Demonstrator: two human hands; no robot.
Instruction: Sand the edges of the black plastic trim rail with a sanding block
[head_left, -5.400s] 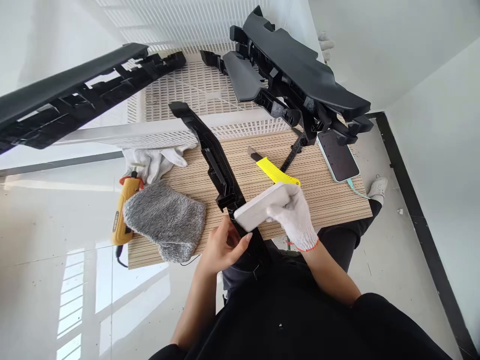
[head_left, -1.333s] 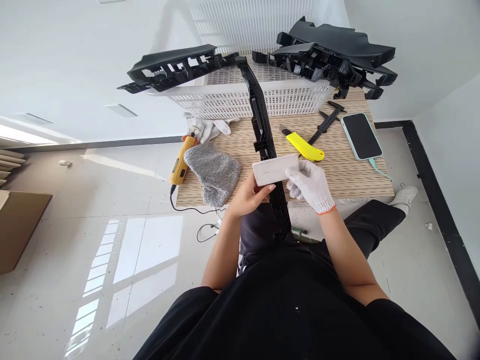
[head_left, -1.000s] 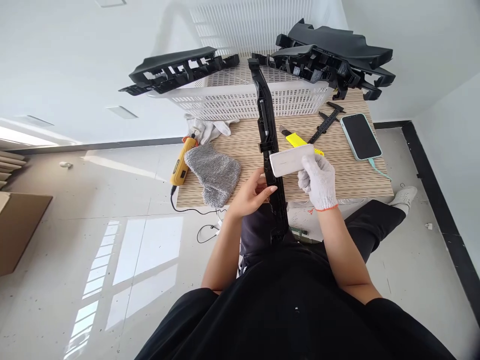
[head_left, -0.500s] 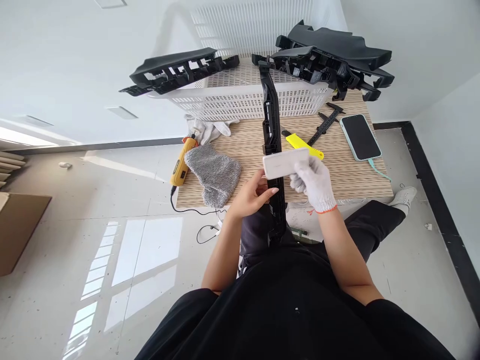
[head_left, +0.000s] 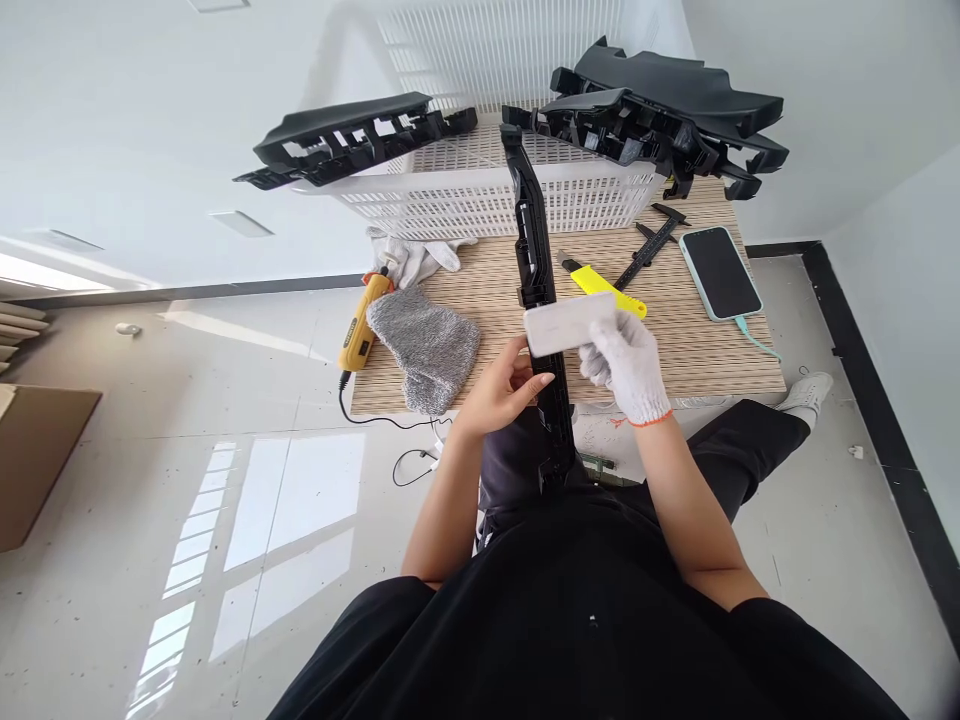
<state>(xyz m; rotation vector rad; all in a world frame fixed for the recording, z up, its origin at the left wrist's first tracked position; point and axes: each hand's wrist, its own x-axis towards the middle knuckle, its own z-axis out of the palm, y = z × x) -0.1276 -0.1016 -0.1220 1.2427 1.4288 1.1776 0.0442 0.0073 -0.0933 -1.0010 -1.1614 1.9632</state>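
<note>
Head view: left hand (head_left: 504, 388), bare, fingers curled round the long black plastic trim strip (head_left: 534, 262) near its lower third. Right hand (head_left: 626, 362), in a white knit glove, pinches a white rectangular block (head_left: 568, 323) laid crosswise on the strip, touching it just above the left hand's fingers.

Judgement: the block looks like a rubbing or sanding block. Keep it flat on the strip's edge and the left-hand grip close beneath it, so the strip does not flex.

The strip runs from the lap up over the surface (head_left: 690, 340) to the white basket (head_left: 465, 195). The yellow utility knife (head_left: 604, 292) lies just beyond the block.
</note>
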